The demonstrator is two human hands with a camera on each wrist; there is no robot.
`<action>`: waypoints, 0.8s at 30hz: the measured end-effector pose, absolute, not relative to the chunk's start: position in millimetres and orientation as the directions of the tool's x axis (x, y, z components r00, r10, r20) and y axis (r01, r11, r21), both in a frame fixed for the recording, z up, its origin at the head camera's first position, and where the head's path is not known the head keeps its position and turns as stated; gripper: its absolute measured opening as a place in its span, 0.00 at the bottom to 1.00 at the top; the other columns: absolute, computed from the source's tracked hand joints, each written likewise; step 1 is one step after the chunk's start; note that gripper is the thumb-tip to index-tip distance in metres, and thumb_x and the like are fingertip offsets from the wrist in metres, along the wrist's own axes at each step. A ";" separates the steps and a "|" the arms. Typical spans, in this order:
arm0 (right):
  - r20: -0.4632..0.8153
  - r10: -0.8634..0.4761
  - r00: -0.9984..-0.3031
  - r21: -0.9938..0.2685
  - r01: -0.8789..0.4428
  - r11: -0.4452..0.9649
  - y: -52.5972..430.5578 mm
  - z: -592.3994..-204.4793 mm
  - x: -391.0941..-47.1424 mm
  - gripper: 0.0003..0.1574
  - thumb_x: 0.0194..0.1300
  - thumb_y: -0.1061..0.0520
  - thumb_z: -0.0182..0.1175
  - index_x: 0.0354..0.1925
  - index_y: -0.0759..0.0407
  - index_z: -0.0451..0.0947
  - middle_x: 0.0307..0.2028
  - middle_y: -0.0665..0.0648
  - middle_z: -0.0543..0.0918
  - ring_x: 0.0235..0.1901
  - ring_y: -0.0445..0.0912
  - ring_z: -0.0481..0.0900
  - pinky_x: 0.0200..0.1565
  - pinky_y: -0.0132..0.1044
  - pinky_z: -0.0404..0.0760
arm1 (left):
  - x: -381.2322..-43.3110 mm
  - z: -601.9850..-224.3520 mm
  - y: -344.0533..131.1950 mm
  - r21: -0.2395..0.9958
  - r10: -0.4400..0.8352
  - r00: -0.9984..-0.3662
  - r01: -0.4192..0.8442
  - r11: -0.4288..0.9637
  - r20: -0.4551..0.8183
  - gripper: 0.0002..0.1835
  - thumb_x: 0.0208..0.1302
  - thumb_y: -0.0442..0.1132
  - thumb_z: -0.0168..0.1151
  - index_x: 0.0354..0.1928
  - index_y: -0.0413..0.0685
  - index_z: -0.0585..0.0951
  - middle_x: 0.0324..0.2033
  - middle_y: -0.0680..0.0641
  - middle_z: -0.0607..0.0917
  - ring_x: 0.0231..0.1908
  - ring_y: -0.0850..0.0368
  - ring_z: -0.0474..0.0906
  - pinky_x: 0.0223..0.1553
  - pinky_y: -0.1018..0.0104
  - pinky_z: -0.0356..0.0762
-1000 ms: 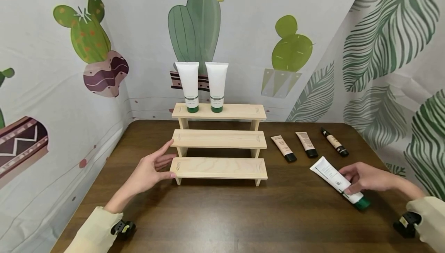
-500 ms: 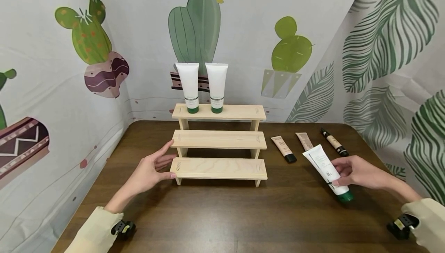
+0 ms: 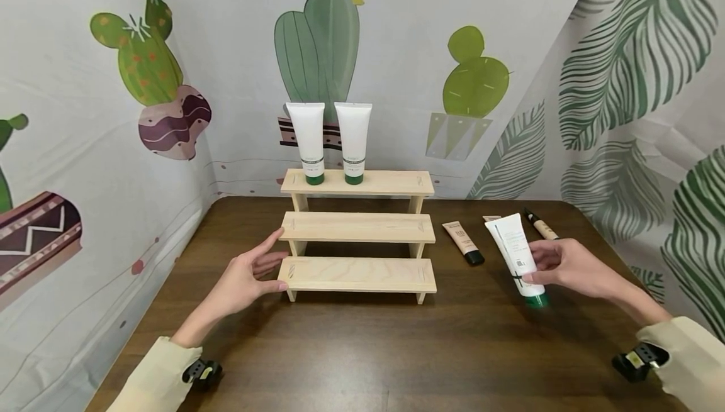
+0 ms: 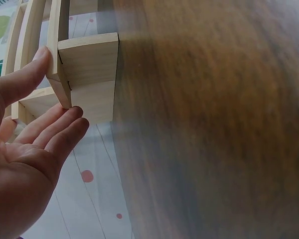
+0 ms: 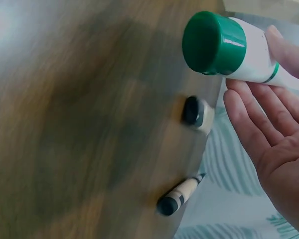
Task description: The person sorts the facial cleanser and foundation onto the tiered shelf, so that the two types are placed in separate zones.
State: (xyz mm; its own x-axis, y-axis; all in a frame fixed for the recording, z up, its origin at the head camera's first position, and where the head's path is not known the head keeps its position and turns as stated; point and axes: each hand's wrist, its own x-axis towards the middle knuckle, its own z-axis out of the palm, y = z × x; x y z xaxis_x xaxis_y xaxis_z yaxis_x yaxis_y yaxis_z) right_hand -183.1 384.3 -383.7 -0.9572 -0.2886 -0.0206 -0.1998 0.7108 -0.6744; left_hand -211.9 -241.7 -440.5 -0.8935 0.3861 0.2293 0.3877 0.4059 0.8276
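Observation:
My right hand [image 3: 572,267] pinches a white squeeze tube [image 3: 512,248] with a green cap, thumb on one side and fingers on the other. The tube is tilted, cap down, and in the right wrist view its green cap [image 5: 214,44] stands off the table. My left hand [image 3: 240,280] holds the left end of a three-step wooden display rack [image 3: 357,273]. In the left wrist view the thumb [image 4: 30,72] lies on a plank and fingertips touch its end. Two matching white tubes, a left one [image 3: 308,138] and a right one [image 3: 354,138], stand caps down on the top step.
Right of the rack a beige BB cream tube [image 3: 463,242] lies on the brown table [image 3: 340,355]. Another beige tube [image 5: 202,114] lies partly hidden behind the held one. Farther right lies a slim black-and-beige tube [image 3: 542,226]. A printed cloth [image 3: 396,53] hangs behind.
My right hand has moved left and away from me with the white tube, lifting it and turning it more upright. The left hand stays on the rack.

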 end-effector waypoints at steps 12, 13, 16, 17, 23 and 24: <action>0.142 -0.221 -0.965 -0.672 -0.258 0.695 348.9 -366.3 -192.2 0.35 0.61 0.59 0.79 0.60 0.74 0.78 0.42 0.60 0.88 0.37 0.44 0.86 0.35 0.33 0.86 | -211.1 -438.9 -240.8 0.823 0.370 -0.904 0.370 0.432 0.213 0.58 0.54 0.27 0.82 0.83 0.59 0.61 0.61 0.33 0.83 0.62 0.40 0.81 0.61 0.47 0.81; 0.145 -0.213 -0.966 -0.671 -0.254 0.697 346.3 -364.4 -193.3 0.36 0.62 0.58 0.79 0.61 0.74 0.78 0.42 0.60 0.88 0.37 0.43 0.86 0.35 0.33 0.85 | -211.1 -438.7 -240.7 0.821 0.369 -0.905 0.371 0.435 0.213 0.58 0.53 0.27 0.82 0.83 0.59 0.61 0.61 0.33 0.83 0.62 0.40 0.81 0.60 0.47 0.81; 0.167 -0.189 -0.968 -0.677 -0.252 0.691 337.5 -358.9 -196.2 0.35 0.62 0.58 0.79 0.61 0.73 0.78 0.41 0.60 0.89 0.37 0.43 0.87 0.35 0.31 0.84 | -211.3 -438.1 -240.2 0.818 0.369 -0.904 0.373 0.438 0.215 0.59 0.53 0.26 0.82 0.84 0.58 0.61 0.61 0.32 0.83 0.61 0.40 0.81 0.60 0.47 0.81; 0.177 -0.185 -0.967 -0.679 -0.256 0.688 334.9 -357.0 -197.0 0.35 0.62 0.58 0.78 0.61 0.73 0.78 0.41 0.61 0.89 0.37 0.43 0.87 0.35 0.31 0.84 | -211.4 -437.9 -240.0 0.818 0.368 -0.905 0.373 0.438 0.215 0.59 0.53 0.26 0.82 0.84 0.58 0.61 0.61 0.32 0.83 0.61 0.39 0.81 0.60 0.46 0.81; 0.241 -0.165 -0.956 -0.685 -0.288 0.669 320.7 -347.3 -202.1 0.34 0.61 0.59 0.79 0.61 0.71 0.80 0.42 0.63 0.89 0.37 0.40 0.87 0.35 0.27 0.83 | -211.7 -438.0 -239.4 0.819 0.363 -0.908 0.366 0.442 0.210 0.59 0.53 0.27 0.82 0.84 0.58 0.61 0.61 0.31 0.82 0.61 0.39 0.82 0.60 0.46 0.81; 0.251 -0.162 -0.954 -0.685 -0.293 0.667 318.8 -345.8 -203.0 0.34 0.61 0.59 0.79 0.61 0.71 0.80 0.42 0.63 0.89 0.37 0.39 0.87 0.35 0.26 0.83 | -211.6 -438.2 -239.4 0.819 0.362 -0.908 0.365 0.443 0.209 0.59 0.53 0.27 0.82 0.84 0.58 0.60 0.61 0.31 0.82 0.61 0.39 0.82 0.60 0.46 0.81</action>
